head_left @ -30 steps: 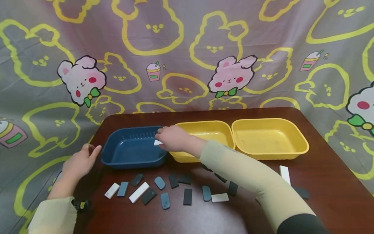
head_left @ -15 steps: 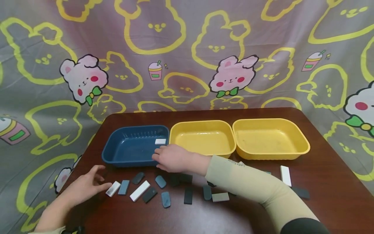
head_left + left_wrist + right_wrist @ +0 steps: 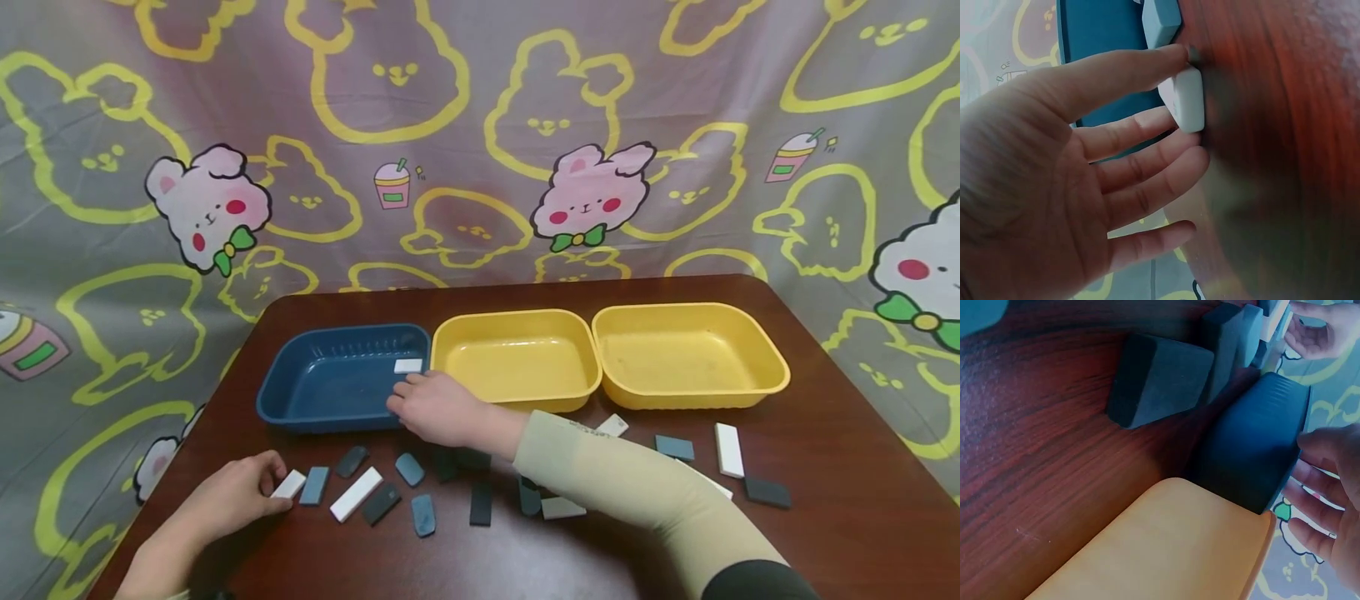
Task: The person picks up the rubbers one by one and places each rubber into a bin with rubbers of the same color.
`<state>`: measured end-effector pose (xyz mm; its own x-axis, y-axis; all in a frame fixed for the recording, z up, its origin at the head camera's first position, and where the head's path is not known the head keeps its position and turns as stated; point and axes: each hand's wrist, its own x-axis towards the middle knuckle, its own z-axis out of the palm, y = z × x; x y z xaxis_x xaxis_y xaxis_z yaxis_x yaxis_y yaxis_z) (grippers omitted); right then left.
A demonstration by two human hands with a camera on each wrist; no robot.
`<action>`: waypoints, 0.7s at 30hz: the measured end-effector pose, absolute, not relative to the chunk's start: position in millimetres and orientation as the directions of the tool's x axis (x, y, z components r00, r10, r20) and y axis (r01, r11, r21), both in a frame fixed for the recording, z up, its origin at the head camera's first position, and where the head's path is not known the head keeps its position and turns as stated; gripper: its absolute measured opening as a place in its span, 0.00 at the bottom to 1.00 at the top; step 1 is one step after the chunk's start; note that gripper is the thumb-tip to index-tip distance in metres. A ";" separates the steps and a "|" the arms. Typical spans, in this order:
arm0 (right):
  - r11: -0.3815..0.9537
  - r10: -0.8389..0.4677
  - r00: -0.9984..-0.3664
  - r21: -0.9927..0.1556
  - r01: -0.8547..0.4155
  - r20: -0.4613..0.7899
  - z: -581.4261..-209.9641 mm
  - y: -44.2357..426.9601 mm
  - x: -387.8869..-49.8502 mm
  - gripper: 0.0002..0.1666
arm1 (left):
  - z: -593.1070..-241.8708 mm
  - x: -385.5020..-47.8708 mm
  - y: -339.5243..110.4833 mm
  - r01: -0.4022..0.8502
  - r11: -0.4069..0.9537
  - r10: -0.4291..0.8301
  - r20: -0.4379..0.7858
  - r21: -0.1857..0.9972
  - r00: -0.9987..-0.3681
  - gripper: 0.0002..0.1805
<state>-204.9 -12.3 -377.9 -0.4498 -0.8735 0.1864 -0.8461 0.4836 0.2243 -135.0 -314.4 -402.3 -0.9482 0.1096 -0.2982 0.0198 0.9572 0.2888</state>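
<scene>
- Step in hand, as judged: the taking up of a white block [image 3: 288,485], which lies on the table at the left end of the scattered pieces.
- Left hand [image 3: 236,492]: thumb and fingers pinch the white block from opposite sides.
- Right hand [image 3: 435,407]: at the near right corner of the blue tray [image 3: 330,385], its thumb and fingers apart and holding nothing.
- Next move, as judged: it calls for a firm pinch and a straight lift, clear of the grey-blue block [image 3: 314,485] just beside; the right hand would best leave the tray corner free.
- Within the blue tray, near its right end: a white piece [image 3: 408,366].
- Surface: a glossy dark red-brown table [image 3: 585,567], bearing flat white, grey-blue and dark pieces, with a middle yellow tray [image 3: 517,360] and a right-hand yellow tray [image 3: 675,362] beyond.
- Room: a cartoon-printed curtain [image 3: 450,100] behind the table.
</scene>
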 end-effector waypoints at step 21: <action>0.482 -0.876 -0.440 0.326 -0.813 0.199 -378.7 -14.3 -206.2 0.10 | -397.3 -133.4 -318.4 -0.005 0.938 0.090 -0.257 0.348 -0.962 0.16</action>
<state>-206.2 -14.3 -378.7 -0.4395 -0.8759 0.1989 -0.8130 0.4821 0.3265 -133.4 -318.4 -397.3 -0.9621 0.0902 -0.2572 -0.0051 0.9376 0.3478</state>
